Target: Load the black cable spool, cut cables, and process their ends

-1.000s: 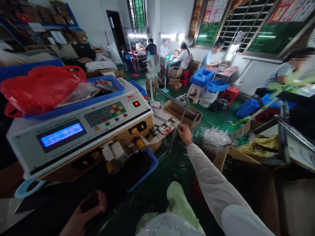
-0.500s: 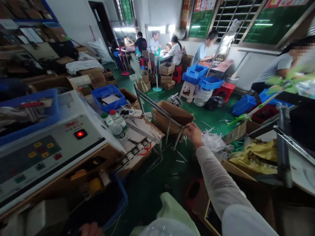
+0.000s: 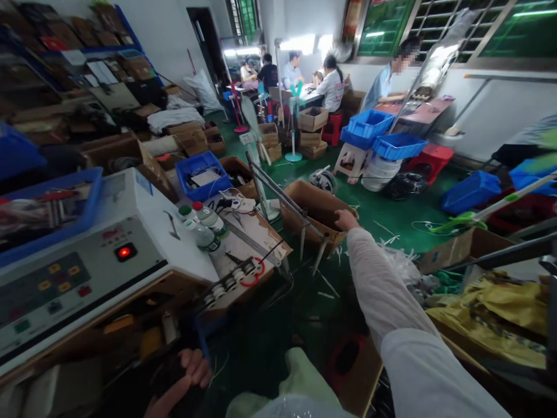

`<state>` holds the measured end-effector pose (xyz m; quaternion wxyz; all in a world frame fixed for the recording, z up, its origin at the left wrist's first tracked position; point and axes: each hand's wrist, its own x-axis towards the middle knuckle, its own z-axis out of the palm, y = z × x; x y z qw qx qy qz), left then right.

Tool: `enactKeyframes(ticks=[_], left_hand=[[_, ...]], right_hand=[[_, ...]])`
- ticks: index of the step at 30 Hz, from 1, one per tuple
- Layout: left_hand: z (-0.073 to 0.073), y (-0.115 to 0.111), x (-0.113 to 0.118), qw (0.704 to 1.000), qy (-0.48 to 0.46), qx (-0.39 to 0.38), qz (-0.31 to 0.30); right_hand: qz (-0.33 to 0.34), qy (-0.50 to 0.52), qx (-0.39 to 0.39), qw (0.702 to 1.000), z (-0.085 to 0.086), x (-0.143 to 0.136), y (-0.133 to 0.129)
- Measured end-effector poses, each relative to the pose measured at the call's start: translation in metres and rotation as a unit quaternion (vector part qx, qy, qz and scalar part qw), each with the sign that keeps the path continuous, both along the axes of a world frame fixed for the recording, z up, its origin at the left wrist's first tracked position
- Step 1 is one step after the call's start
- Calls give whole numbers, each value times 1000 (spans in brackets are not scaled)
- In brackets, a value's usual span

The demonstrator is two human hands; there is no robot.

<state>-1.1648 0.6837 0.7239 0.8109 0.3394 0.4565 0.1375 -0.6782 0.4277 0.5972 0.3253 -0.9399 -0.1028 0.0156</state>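
Observation:
My right hand [image 3: 347, 220] reaches forward, its fingers bent together, at the near rim of a cardboard box [image 3: 338, 237]. Anything between those fingers is too small to make out. A metal frame [image 3: 300, 206] leans just left of this hand. Low at the left, my left hand [image 3: 191, 371] has its fingers curled beside the dark space under the machine; what it grips, if anything, is hidden. Between the hands, a worktable [image 3: 272, 235] carries a row of white round pieces [image 3: 230, 281] with a red wire [image 3: 256, 276] at their end.
A control machine [image 3: 143, 232] with a lit red switch stands left. Plastic bottles [image 3: 209, 223] and a blue bin [image 3: 202, 174] are near it. Yellow sacking [image 3: 500, 313] and clear plastic [image 3: 404, 267] lie right. Blue bins [image 3: 398, 146] stand ahead. Several people work at the back.
The view has shifted, so the background sits further right and lower. My right hand is now at the cardboard box's rim. My left hand has risen further into view.

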Motion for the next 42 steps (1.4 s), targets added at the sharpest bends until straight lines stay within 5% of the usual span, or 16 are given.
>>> enactKeyframes(ticks=[3,8,12,17,23,28,33,39,42], left_hand=[[-3,-11,16,1000,-21,-16,-11],[-21,-32,49,992,-69,-75,-71],[-31,-60,78,980,-78,-124,-137],[-32,-98,94,963,-106,-127,-214],[-37,-148,60,929,-167,-168,-284],[-45,-185,1,908,-178,-165,-340],[-43,-220,-46,877,-179,-131,-426],[-33,-269,-72,834,-155,-154,-507],[-33,-295,-83,805,-118,-176,-554]], right_hand=[[-19,21,42,999,-6,-16,-5],[-54,47,149,986,18,-82,-31],[-26,166,389,906,32,-196,-42],[-103,204,551,802,43,-354,-9],[-258,73,684,678,62,-457,35],[-360,5,707,609,69,-508,25],[-421,-62,685,591,77,-552,0],[-441,-79,664,599,84,-602,-57],[-468,-84,560,678,92,-638,-102]])
